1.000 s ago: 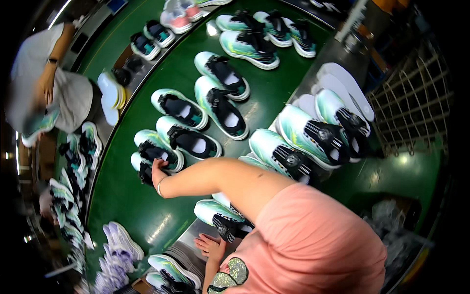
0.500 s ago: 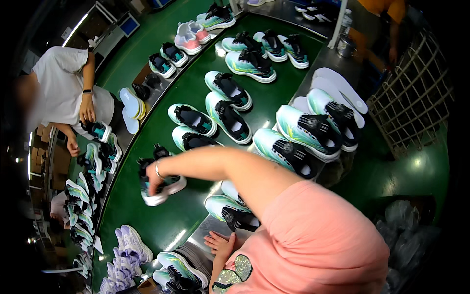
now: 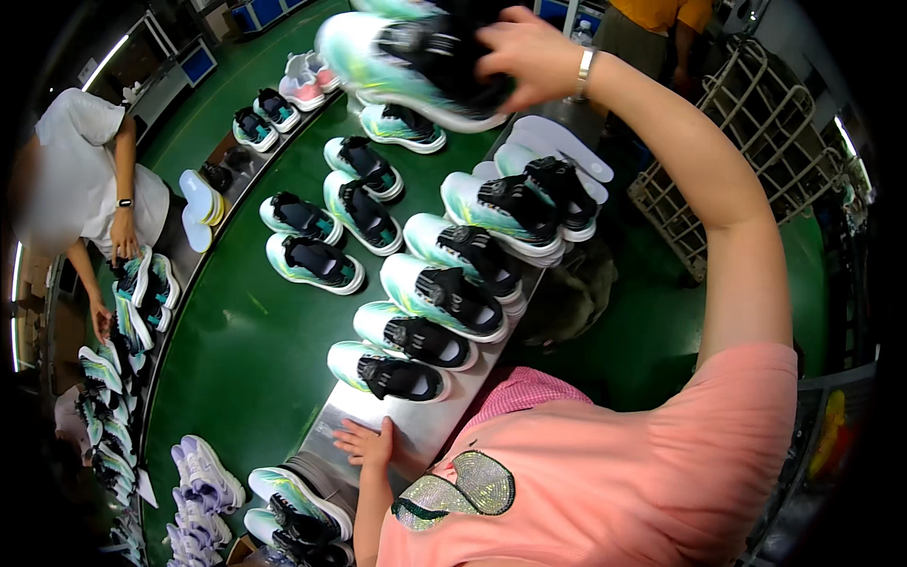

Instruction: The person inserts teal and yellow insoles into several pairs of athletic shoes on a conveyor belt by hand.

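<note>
My right hand is closed around a pair of white-to-mint sneakers with black uppers, raised in the air at the far side. The second shoe is mostly cut off by the top edge. Fingers spread, my left hand rests on the metal ledge in front of my body and holds nothing. Just beyond it a row of matching sneakers stands along that ledge. Further off, several more sneakers sit on the green table surface.
White insoles lie at the ledge's far end. Lilac sneakers are lined up at near left, beside more mint ones. Across the table a person in a white shirt handles shoes. A wire cart stands at right.
My right hand has swung from low over the green surface at left up to the far right, carrying sneakers. The whole view has shifted too. My left hand stays spread on the ledge.
</note>
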